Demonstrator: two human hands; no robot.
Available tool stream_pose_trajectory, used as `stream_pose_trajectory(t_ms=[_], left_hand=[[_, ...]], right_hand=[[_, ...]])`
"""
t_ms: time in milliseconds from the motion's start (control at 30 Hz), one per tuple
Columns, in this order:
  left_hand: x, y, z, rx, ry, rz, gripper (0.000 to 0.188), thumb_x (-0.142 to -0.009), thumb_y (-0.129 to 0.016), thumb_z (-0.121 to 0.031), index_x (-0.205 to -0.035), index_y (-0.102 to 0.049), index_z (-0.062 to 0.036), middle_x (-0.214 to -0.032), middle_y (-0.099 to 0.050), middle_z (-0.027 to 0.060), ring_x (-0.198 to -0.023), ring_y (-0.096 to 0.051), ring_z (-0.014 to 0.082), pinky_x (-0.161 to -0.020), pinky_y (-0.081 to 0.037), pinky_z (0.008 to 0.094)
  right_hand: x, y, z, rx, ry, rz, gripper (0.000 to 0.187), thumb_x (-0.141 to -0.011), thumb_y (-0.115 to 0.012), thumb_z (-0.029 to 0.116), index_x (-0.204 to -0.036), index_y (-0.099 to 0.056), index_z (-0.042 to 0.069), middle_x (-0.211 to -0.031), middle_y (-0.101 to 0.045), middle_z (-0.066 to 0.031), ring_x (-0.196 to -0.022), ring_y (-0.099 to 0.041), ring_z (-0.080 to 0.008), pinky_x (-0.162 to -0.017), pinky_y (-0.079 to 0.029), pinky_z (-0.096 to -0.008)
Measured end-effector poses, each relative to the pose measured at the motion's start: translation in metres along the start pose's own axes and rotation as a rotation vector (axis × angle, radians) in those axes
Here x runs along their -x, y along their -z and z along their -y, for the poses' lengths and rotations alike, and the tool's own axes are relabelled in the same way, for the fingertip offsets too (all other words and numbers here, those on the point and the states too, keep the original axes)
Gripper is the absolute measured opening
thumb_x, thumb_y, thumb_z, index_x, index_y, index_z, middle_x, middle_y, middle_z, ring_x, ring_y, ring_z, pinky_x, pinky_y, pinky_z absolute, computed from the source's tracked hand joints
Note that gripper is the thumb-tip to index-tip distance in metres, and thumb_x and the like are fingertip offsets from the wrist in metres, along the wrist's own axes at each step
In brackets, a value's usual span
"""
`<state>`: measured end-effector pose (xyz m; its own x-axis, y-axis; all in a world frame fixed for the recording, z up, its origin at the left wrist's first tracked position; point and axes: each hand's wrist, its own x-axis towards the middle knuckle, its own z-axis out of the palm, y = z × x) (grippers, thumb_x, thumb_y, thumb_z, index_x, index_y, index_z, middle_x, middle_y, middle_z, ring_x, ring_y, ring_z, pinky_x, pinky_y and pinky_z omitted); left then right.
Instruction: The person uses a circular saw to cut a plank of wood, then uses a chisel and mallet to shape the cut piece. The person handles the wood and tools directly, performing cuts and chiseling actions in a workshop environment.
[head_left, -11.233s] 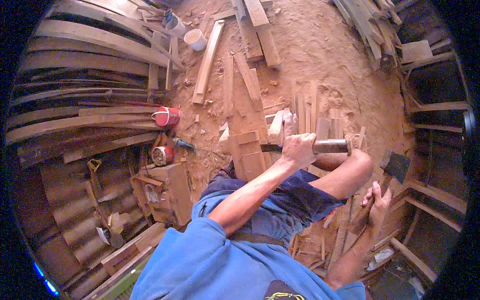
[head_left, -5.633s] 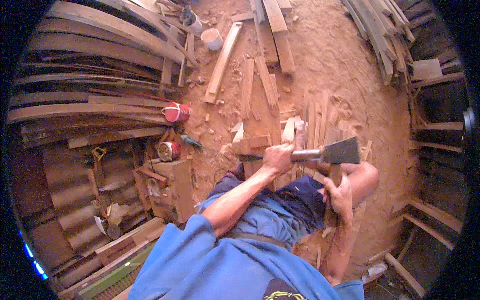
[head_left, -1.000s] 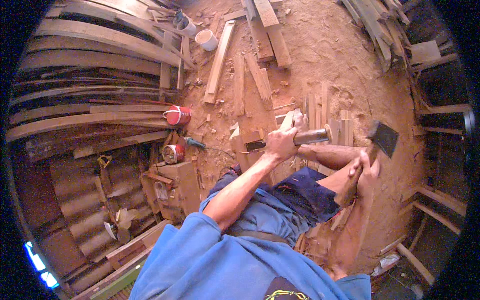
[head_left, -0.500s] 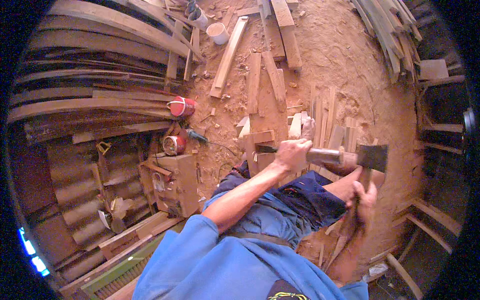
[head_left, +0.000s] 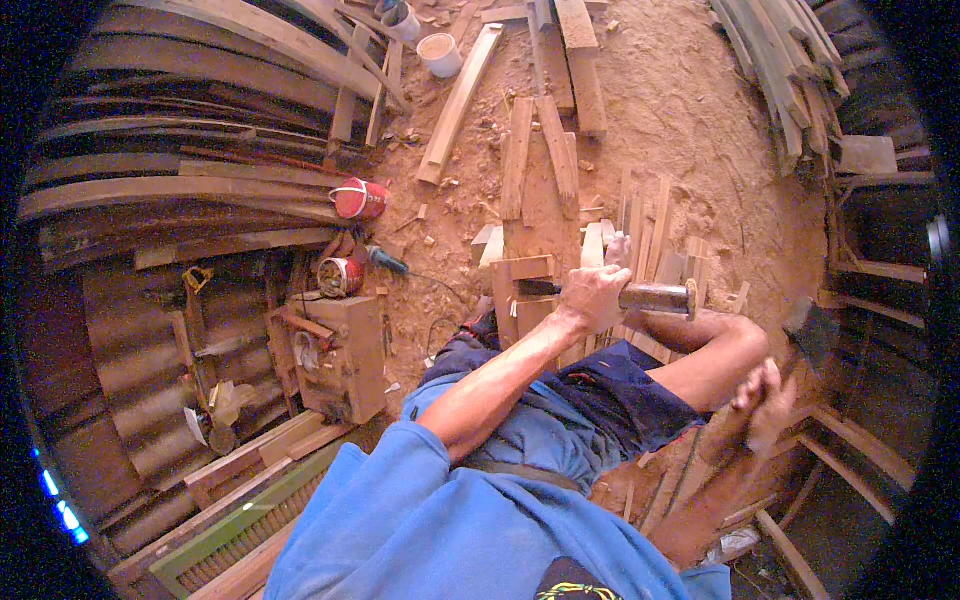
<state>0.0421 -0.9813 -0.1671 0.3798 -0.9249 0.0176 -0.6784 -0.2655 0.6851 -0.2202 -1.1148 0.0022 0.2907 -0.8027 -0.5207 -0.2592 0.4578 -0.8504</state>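
My left hand [head_left: 592,298] is closed around the handle of a chisel [head_left: 655,297], which lies roughly level and has a ring at its right end. The dark blade points left and meets a wooden workpiece [head_left: 525,269] in front of my lap. My right hand [head_left: 765,405], blurred by motion, grips a hatchet [head_left: 812,333] out to the right. Its broad dark head is well apart from the chisel's end, and most of its handle is lost in the blur. My bare bent leg [head_left: 715,365] lies between the two hands.
Loose boards [head_left: 518,160] lie ahead on the dusty floor. Stacked planks line the left wall [head_left: 200,195] and the far right [head_left: 790,90]. At left are red buckets [head_left: 360,199], a corded power tool [head_left: 388,261] and a wooden box [head_left: 350,350]. A white bucket [head_left: 440,56] stands farther off.
The hatchet has swung away from the chisel's end, rightward and slightly down, and my right hand has moved right with it. My left hand still holds the chisel in nearly the same place.
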Motion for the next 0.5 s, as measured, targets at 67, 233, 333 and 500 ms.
stream_pose_trajectory(t_ms=[67, 233, 333, 500], left_hand=[[0.002, 0.0, 0.0, 0.008, -0.014, -0.033, 0.03, -0.072, -0.073, -0.029, -0.095, -0.068, -0.0093, -0.091, -0.072, 0.0114, -0.084, -0.072, 0.0347, -0.072, -0.059, 0.0457], [0.002, -0.005, 0.003, -0.076, 0.027, 0.021, 0.023, -0.075, -0.07, -0.025, -0.092, -0.066, -0.0104, -0.089, -0.07, 0.0119, -0.081, -0.072, 0.0344, -0.069, -0.058, 0.0477], [-0.001, -0.012, 0.006, -0.074, 0.012, -0.01, 0.028, -0.079, -0.072, -0.036, -0.097, -0.069, -0.0142, -0.088, -0.072, 0.0127, -0.079, -0.072, 0.0366, -0.068, -0.058, 0.049], [0.001, -0.011, 0.006, -0.044, 0.056, 0.022, 0.029, -0.079, -0.072, -0.034, -0.096, -0.068, -0.0112, -0.092, -0.072, 0.0152, -0.081, -0.072, 0.0373, -0.071, -0.058, 0.0482]], right_hand=[[-0.016, -0.033, -0.024, 0.308, 0.262, 0.105, 0.026, -0.097, -0.066, 0.02, -0.114, -0.06, 0.001, -0.087, -0.064, -0.0071, -0.07, -0.061, -0.0202, -0.064, -0.054, -0.0351], [-0.028, -0.045, -0.047, 0.397, 0.074, 0.152, 0.038, -0.095, -0.068, 0.022, -0.125, -0.058, 0.001, -0.097, -0.065, -0.0087, -0.08, -0.061, -0.0201, -0.073, -0.052, -0.035], [-0.032, -0.035, -0.032, 0.337, -0.039, -0.125, 0.026, -0.097, -0.065, 0.021, -0.116, -0.057, 0.004, -0.076, -0.058, -0.0027, -0.055, -0.055, -0.0149, -0.051, -0.05, -0.0308], [-0.041, -0.066, -0.047, 0.345, 0.023, 0.062, 0.037, -0.093, -0.068, 0.024, -0.118, -0.056, -0.001, -0.068, -0.06, -0.0056, -0.05, -0.058, -0.0207, -0.05, -0.05, -0.0352]])
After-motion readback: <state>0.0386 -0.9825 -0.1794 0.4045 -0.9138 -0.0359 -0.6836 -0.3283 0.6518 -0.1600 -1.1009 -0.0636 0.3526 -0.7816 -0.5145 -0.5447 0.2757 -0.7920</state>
